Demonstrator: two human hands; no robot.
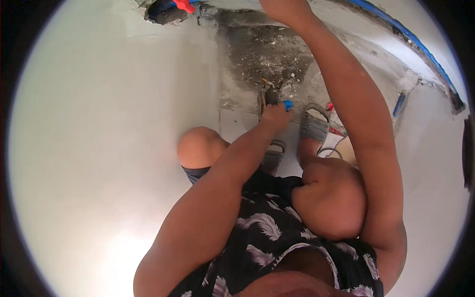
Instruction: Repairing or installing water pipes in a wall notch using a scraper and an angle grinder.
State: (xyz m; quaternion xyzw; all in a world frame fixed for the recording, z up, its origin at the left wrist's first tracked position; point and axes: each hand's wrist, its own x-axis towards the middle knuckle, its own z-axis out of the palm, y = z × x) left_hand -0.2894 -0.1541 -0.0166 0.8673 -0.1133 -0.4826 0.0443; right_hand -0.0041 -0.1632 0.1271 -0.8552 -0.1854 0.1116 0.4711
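Observation:
My left hand point(277, 118) is low over the floor, its fingers closed and facing away from me. A small blue piece point(288, 105) shows at its fingers, and a dark flat piece point(271, 98) stands just beyond them. I cannot make out whether these belong to one thing. Past them lies a patch of dark, damp rubble point(262, 57) with pale chips. My right arm stretches far forward, and my right hand point(286, 10) is at the top edge beside the broken wall base. Its fingers are mostly cut off from view.
A blue pipe point(410, 33) curves along the wall at the upper right. At the upper left, a red fitting point(184, 6) sits by a hole point(161, 14) in the wall. My sandalled foot point(314, 123) rests near red scraps and a short blue pipe piece point(399, 104).

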